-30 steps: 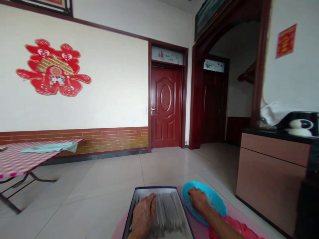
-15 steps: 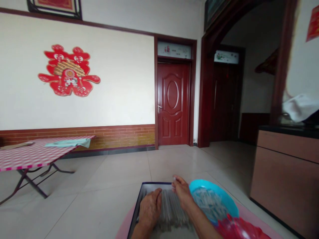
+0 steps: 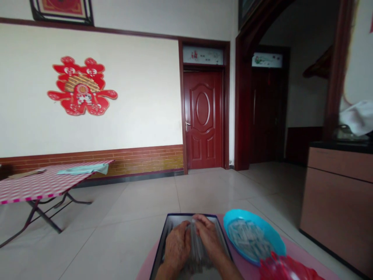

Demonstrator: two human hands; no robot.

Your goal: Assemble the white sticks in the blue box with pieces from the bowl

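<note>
Before me is a shallow dark-edged box [image 3: 159, 245] holding a row of thin, clear greyish strips [image 3: 196, 251] packed side by side. My left hand [image 3: 177, 244] rests over the left part of the row, fingers curled against the strips. My right hand [image 3: 207, 235] is at the far end of the row, close to the left fingertips, thumb and fingers pinched on a small clear piece whose full shape is hidden. To the right a blue basin [image 3: 278, 245] contains a loose heap of similar clear pieces [image 3: 250, 236].
Box and basin stand on a round pink surface [image 3: 243, 265], with a red plastic bag [image 3: 288, 268] at the near right. A checked folding table [image 3: 35, 184] bears a pale green cloth [image 3: 83, 168] at left. A brown cabinet [image 3: 338, 202] is at right; a red door [image 3: 203, 120] is behind.
My right hand has moved left and inward, from the box's right edge near the basin to beside my left hand over the strips. The left hand stays nearly in place. The view has shifted slightly.
</note>
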